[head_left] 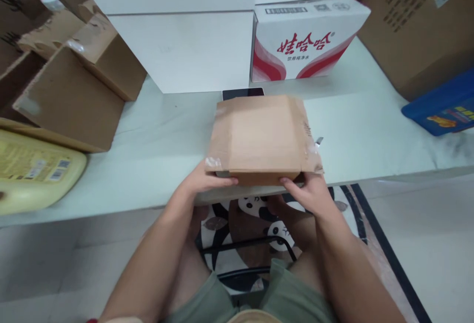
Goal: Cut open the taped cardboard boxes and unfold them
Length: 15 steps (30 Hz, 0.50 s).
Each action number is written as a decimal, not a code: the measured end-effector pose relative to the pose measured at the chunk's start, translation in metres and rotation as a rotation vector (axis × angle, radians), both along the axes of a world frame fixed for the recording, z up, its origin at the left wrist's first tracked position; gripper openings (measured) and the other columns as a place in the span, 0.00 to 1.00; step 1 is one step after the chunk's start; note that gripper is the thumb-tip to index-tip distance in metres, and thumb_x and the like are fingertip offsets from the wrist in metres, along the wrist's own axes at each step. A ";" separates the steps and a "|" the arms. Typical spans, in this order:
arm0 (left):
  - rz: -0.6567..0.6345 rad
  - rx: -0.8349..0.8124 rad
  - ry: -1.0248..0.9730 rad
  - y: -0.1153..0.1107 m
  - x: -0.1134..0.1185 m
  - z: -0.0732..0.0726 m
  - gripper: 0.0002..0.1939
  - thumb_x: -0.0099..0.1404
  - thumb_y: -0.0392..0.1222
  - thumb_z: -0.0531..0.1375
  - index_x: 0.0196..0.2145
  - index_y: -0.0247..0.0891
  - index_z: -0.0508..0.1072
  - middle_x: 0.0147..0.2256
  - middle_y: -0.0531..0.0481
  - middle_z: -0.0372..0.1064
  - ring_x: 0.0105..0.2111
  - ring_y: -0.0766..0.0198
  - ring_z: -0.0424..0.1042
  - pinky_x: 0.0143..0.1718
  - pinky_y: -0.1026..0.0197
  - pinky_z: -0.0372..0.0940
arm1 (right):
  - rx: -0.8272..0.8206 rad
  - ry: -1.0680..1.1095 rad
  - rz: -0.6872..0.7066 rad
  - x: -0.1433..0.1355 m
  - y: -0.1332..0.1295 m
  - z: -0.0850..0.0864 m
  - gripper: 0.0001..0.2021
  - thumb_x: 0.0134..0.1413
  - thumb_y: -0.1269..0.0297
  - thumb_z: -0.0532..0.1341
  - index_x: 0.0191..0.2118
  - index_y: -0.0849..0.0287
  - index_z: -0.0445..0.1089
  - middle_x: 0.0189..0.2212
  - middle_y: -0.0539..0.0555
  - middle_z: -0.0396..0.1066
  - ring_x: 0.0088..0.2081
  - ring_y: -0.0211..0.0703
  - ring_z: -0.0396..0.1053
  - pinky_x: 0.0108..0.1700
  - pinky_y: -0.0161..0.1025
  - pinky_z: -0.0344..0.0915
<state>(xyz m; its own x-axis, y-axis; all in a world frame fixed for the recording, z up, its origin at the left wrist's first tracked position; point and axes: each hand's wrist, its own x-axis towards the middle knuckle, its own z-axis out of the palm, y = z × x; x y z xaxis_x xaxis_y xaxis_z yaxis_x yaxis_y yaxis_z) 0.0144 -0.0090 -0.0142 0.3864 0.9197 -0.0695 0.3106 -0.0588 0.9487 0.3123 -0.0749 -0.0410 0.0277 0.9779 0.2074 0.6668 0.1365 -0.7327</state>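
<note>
Head view: small cardboard box (263, 138) sits at the near edge of the pale table (370, 130), its front face flush with or slightly over that edge. Open tabletop left and right of the box; behind it a dark flat device (242, 93) pokes out, touching or just under the back edge. Further back — white block (188, 49) and red-and-white printed carton (307, 36), both clear of the box. Torn brown cartons (70, 81) and a yellow jug (35, 170) well off to the left, blue package (442, 103) and big brown carton (418, 21) to the right.

Left hand (202, 181) grips the front-left bottom corner, fingers curled narrow, fingertips on the front face. Right hand (309, 192) on the front-right corner — fingers likewise curled against the front face, thumb under; both closed on the box, not spread.
</note>
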 end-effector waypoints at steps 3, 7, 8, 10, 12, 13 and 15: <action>-0.005 -0.009 -0.003 0.001 0.004 0.005 0.26 0.45 0.51 0.75 0.39 0.36 0.78 0.48 0.39 0.81 0.54 0.44 0.78 0.60 0.45 0.71 | -0.144 0.091 -0.024 -0.004 0.001 0.004 0.38 0.48 0.38 0.67 0.59 0.59 0.70 0.61 0.70 0.70 0.66 0.73 0.64 0.66 0.70 0.62; 0.164 0.032 0.019 0.003 0.011 0.005 0.25 0.46 0.54 0.74 0.36 0.36 0.77 0.45 0.39 0.81 0.52 0.44 0.78 0.57 0.46 0.73 | -0.223 0.172 -0.180 -0.013 0.009 0.015 0.35 0.41 0.41 0.70 0.52 0.60 0.72 0.51 0.69 0.76 0.56 0.71 0.72 0.59 0.66 0.69; 0.179 0.023 0.037 0.003 0.012 0.005 0.24 0.48 0.55 0.73 0.38 0.36 0.78 0.45 0.40 0.81 0.51 0.45 0.79 0.56 0.47 0.74 | -0.209 0.166 -0.249 -0.015 0.011 0.017 0.36 0.39 0.41 0.71 0.52 0.61 0.72 0.49 0.69 0.76 0.54 0.71 0.73 0.57 0.65 0.70; 0.169 -0.004 0.071 0.003 0.014 0.003 0.24 0.54 0.55 0.70 0.42 0.35 0.79 0.45 0.40 0.82 0.49 0.46 0.80 0.54 0.48 0.74 | -0.117 0.117 -0.390 -0.014 0.012 0.018 0.38 0.36 0.41 0.72 0.51 0.62 0.70 0.47 0.68 0.75 0.51 0.69 0.73 0.55 0.65 0.70; 0.180 0.005 0.060 0.002 0.015 0.000 0.25 0.55 0.54 0.68 0.45 0.35 0.79 0.47 0.40 0.81 0.50 0.46 0.79 0.56 0.48 0.73 | 0.001 0.136 -0.448 -0.011 0.010 0.016 0.34 0.41 0.40 0.70 0.49 0.61 0.71 0.44 0.64 0.74 0.48 0.62 0.72 0.53 0.60 0.70; 0.200 0.024 0.015 0.001 0.015 -0.001 0.25 0.55 0.54 0.68 0.46 0.35 0.79 0.48 0.40 0.81 0.51 0.46 0.79 0.56 0.48 0.72 | 0.045 0.197 -0.434 -0.008 0.009 0.014 0.30 0.48 0.39 0.66 0.47 0.60 0.71 0.42 0.62 0.74 0.46 0.58 0.72 0.51 0.56 0.70; 0.224 0.035 -0.157 0.000 0.013 -0.004 0.23 0.55 0.54 0.65 0.43 0.36 0.80 0.47 0.40 0.81 0.52 0.45 0.78 0.57 0.48 0.72 | 0.072 0.365 -0.349 -0.003 0.008 0.008 0.26 0.61 0.39 0.55 0.43 0.58 0.72 0.38 0.57 0.74 0.43 0.53 0.73 0.48 0.50 0.71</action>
<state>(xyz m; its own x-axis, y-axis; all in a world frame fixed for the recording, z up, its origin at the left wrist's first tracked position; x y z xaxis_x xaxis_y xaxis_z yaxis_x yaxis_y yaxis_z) 0.0273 -0.0092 -0.0178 0.1767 0.9842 0.0084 0.1688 -0.0387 0.9849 0.3097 -0.0672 -0.0330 0.4339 0.8807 0.1899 0.3840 0.0099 -0.9233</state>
